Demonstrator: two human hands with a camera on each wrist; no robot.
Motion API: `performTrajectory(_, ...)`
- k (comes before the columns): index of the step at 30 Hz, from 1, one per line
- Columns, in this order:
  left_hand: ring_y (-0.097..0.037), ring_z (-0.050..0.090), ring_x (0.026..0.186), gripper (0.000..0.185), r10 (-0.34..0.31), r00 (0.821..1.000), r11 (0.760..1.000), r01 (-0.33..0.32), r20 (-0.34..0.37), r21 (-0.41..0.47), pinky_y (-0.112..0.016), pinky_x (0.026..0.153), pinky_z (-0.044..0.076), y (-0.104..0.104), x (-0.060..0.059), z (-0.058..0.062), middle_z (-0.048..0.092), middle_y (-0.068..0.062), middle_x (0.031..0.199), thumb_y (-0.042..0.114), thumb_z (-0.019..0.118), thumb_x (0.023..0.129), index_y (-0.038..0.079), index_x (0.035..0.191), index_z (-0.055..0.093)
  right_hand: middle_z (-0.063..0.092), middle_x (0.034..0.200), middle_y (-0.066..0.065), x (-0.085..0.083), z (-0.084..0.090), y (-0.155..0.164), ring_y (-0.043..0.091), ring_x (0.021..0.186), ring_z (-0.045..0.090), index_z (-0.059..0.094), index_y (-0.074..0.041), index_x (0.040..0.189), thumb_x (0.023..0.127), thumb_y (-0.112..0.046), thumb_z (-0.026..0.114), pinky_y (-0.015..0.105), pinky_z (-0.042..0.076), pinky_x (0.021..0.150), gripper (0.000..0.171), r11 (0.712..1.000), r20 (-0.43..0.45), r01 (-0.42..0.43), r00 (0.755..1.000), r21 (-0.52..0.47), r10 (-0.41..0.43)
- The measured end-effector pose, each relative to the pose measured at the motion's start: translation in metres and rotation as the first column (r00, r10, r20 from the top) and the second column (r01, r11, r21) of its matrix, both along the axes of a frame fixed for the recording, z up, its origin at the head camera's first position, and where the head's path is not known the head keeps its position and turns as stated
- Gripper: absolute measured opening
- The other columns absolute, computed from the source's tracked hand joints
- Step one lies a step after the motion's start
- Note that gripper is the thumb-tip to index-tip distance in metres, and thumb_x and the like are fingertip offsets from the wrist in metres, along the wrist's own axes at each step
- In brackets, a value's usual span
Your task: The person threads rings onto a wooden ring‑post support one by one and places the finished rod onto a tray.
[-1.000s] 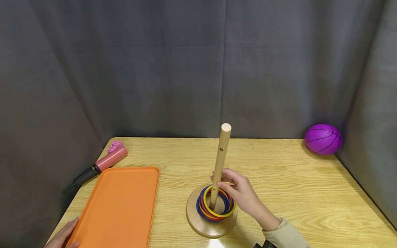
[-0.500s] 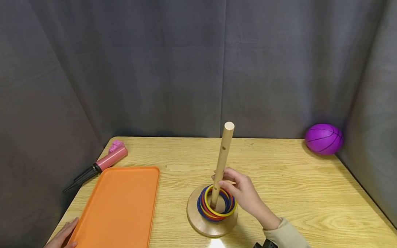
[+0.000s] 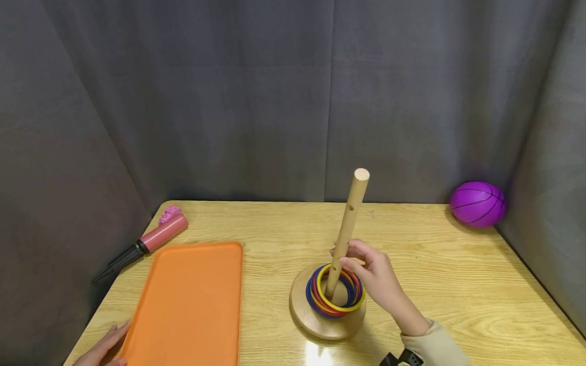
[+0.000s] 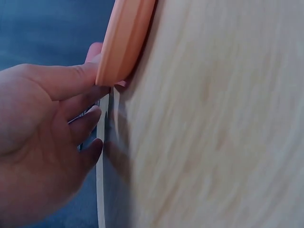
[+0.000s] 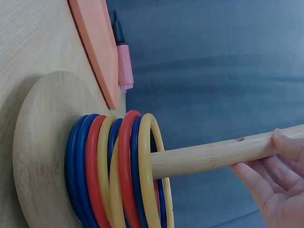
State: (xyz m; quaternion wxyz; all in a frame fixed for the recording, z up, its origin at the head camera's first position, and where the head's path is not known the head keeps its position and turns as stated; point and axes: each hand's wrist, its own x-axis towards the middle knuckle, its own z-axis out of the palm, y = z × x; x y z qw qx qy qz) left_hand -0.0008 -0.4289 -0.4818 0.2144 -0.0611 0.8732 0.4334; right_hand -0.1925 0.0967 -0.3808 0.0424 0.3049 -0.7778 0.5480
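Observation:
A wooden post (image 3: pixel 347 224) rises from a round wooden base (image 3: pixel 304 312) on the table. Several blue, red and yellow rings (image 5: pixel 126 161) are stacked loosely around its foot. My right hand (image 3: pixel 377 271) grips the post above the rings, thumb on one side and fingers on the other. To the left lies an orange tray (image 3: pixel 186 310). At its near left edge my left hand (image 3: pixel 93 362) pinches the rim; in the left wrist view the thumb (image 4: pixel 71 80) lies against one face of the tray corner, with fingers partly hidden behind it.
Behind the tray, a pink and black hand pump (image 3: pixel 161 234) lies at the table's left edge, next to a small pink object (image 3: pixel 170 213). A purple ball (image 3: pixel 478 204) sits in the far right corner. Grey curtains (image 3: pixel 251 98) surround the table (image 3: pixel 451 269).
The ring stand has shifted right and slightly away, with my right hand holding its post. The tray and my left hand have also moved a little to the right.

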Motion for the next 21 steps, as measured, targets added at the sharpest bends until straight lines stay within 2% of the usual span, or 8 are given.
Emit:
performTrajectory(8,-0.065,0.003,0.133,0.08,-0.037,0.997,0.997,0.033,-0.062,-0.064,-0.074,0.1,0.027,0.027,-0.013,0.008,0.002,-0.044,0.151,0.024,0.057,0.096,-0.009,0.151,0.01,0.072,0.105,0.02,-0.001,0.007,0.011,-0.006,0.094,0.064,0.065,0.0,0.113,0.093,-0.005,0.06,0.019,0.058,0.075,0.021,0.999,-0.034,0.04,0.999,-0.032,-0.041)
performTrajectory(12,-0.062,0.003,0.136,0.083,-0.023,0.999,0.998,0.02,-0.044,-0.057,-0.074,0.101,0.028,0.043,-0.021,0.01,0.002,-0.042,0.152,0.03,0.059,0.095,-0.007,0.152,0.012,0.071,0.104,0.024,-0.001,0.01,0.015,-0.007,0.094,0.064,0.065,0.003,0.112,0.093,-0.002,0.06,0.018,0.058,0.075,0.021,0.998,-0.04,0.044,0.998,-0.053,-0.046)
performTrajectory(15,-0.06,0.008,0.138,0.086,-0.008,0.998,0.996,0.003,-0.057,-0.085,-0.073,0.101,0.03,0.056,-0.028,0.012,0.006,-0.042,0.152,0.036,0.062,0.092,-0.005,0.152,0.016,0.07,0.104,0.026,0.0,0.012,0.018,-0.008,0.093,0.064,0.064,0.005,0.112,0.092,0.0,0.06,0.017,0.057,0.076,0.021,0.997,-0.043,0.045,0.998,-0.069,-0.048)
performTrajectory(19,-0.058,0.019,0.138,0.084,-0.033,0.99,0.986,0.01,-0.135,-0.166,-0.069,0.1,0.035,0.074,-0.038,0.014,0.018,-0.041,0.151,0.038,0.064,0.09,-0.003,0.151,0.025,0.07,0.103,0.026,0.0,0.016,0.021,-0.008,0.092,0.064,0.064,0.006,0.111,0.091,0.002,0.061,0.017,0.057,0.075,0.021,0.995,-0.061,0.056,0.996,-0.078,-0.061)
performTrajectory(21,-0.056,0.022,0.139,0.081,-0.047,0.984,0.982,0.015,-0.169,-0.187,-0.068,0.101,0.036,0.083,-0.042,0.015,0.021,-0.039,0.151,0.037,0.064,0.09,-0.003,0.15,0.028,0.072,0.102,0.021,0.0,0.017,0.022,-0.007,0.091,0.064,0.065,0.005,0.11,0.091,0.001,0.061,0.017,0.057,0.074,0.019,0.995,-0.072,0.062,0.995,-0.077,-0.068)
